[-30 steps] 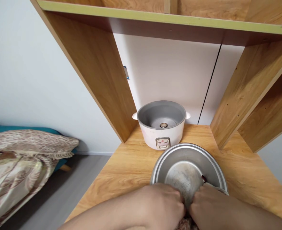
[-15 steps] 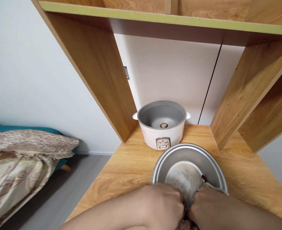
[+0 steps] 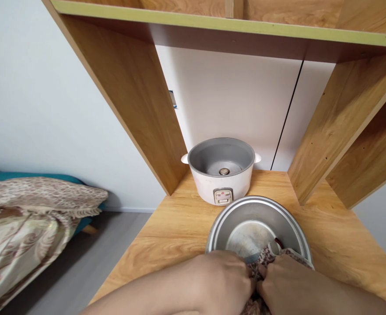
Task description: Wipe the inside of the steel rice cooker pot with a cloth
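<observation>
A metal inner pot [image 3: 257, 218] stands on the wooden desk [image 3: 166, 232] right in front of me. Both hands rest at its near rim, knuckles together. My left hand [image 3: 222, 280] and my right hand [image 3: 289, 284] are closed on a patterned brown cloth [image 3: 265, 258] that bunches up between them and spills into the pot. Behind the pot sits a white rice cooker body [image 3: 222, 173], open, with its grey well and centre heating plate showing.
Wooden shelf sides [image 3: 137, 100] rise left and right of the desk, with a shelf board overhead. A white wall lies behind. At the lower left a bed with a patterned blanket [image 3: 25, 218] stands on a grey floor.
The cloth has come up between my hands and now shows inside the pot's near side. The hands have barely shifted. The pot and the cooker stay put.
</observation>
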A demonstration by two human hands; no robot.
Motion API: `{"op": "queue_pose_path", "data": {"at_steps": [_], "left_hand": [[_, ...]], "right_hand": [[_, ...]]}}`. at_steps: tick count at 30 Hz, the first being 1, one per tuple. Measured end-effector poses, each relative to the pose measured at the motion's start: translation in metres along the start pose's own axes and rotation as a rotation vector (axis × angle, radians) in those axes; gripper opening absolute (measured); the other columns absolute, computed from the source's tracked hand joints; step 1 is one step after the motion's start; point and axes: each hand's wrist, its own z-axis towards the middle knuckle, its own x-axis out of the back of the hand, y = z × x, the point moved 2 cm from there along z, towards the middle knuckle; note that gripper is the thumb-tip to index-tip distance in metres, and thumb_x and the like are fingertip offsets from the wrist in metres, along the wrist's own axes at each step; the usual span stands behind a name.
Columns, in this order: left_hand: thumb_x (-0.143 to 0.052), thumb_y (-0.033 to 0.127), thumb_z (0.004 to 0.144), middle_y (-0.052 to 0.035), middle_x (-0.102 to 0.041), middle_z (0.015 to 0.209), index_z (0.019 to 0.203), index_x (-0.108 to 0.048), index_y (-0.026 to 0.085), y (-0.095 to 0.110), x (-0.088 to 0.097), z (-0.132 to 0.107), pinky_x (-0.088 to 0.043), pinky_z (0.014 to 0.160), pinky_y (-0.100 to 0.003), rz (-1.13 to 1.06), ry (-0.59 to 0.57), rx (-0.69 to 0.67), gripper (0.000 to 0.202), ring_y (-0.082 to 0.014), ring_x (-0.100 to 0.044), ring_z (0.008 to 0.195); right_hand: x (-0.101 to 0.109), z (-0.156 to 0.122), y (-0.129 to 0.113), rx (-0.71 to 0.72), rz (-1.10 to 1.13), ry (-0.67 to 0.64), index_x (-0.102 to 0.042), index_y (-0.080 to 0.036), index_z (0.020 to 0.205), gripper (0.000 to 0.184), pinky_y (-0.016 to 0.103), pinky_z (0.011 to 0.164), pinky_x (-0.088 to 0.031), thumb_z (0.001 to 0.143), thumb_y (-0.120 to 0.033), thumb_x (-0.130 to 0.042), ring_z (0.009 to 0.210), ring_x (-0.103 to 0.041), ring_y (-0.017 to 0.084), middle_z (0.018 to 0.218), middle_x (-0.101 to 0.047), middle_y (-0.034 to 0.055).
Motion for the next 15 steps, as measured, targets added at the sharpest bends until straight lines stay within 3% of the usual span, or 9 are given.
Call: {"op": "queue_pose_path", "data": {"at_steps": [4, 7, 11, 15], "left_hand": [[-0.080, 0.053, 0.078, -0.0045, -0.070, 0.063, 0.079, -0.077, 0.022, 0.005, 0.006, 0.001, -0.045, 0.053, -0.036, 0.037, -0.034, -0.001, 0.031, -0.0221, -0.060, 0.051], [-0.079, 0.050, 0.080, -0.0026, -0.066, 0.058, 0.071, -0.073, 0.023, 0.009, 0.012, 0.001, -0.041, 0.051, -0.036, 0.038, -0.032, -0.032, 0.029, -0.0197, -0.054, 0.047], [-0.074, 0.046, 0.084, -0.0012, -0.059, 0.051, 0.059, -0.063, 0.023, 0.013, 0.018, 0.002, -0.034, 0.046, -0.038, 0.058, -0.069, -0.024, 0.036, -0.0176, -0.039, 0.041], [-0.081, 0.043, 0.076, 0.0007, -0.054, 0.047, 0.056, -0.056, 0.023, 0.014, 0.020, 0.004, -0.033, 0.043, -0.037, 0.079, -0.151, 0.002, 0.037, -0.0158, -0.033, 0.039]], "right_hand": [[0.005, 0.001, -0.002, -0.005, -0.037, -0.064, -0.089, -0.013, 0.094, 0.048, 0.043, 0.060, -0.037, 0.103, -0.049, -0.060, 0.072, -0.077, 0.032, 0.089, -0.086, 0.0166], [0.005, 0.000, -0.002, 0.042, -0.028, -0.037, -0.089, -0.013, 0.096, 0.044, 0.041, 0.057, -0.032, 0.103, -0.045, -0.060, 0.072, -0.076, 0.029, 0.093, -0.087, 0.0154], [0.002, -0.001, 0.002, 0.091, 0.089, 0.051, -0.088, -0.014, 0.100, 0.043, 0.037, 0.060, -0.036, 0.102, -0.048, -0.063, 0.076, -0.075, 0.026, 0.101, -0.086, 0.0153], [-0.008, 0.000, 0.005, 0.136, 0.186, 0.071, -0.088, -0.018, 0.095, 0.033, 0.034, 0.068, -0.045, 0.100, -0.042, -0.066, 0.077, -0.073, 0.025, 0.093, -0.085, 0.0110]]}}
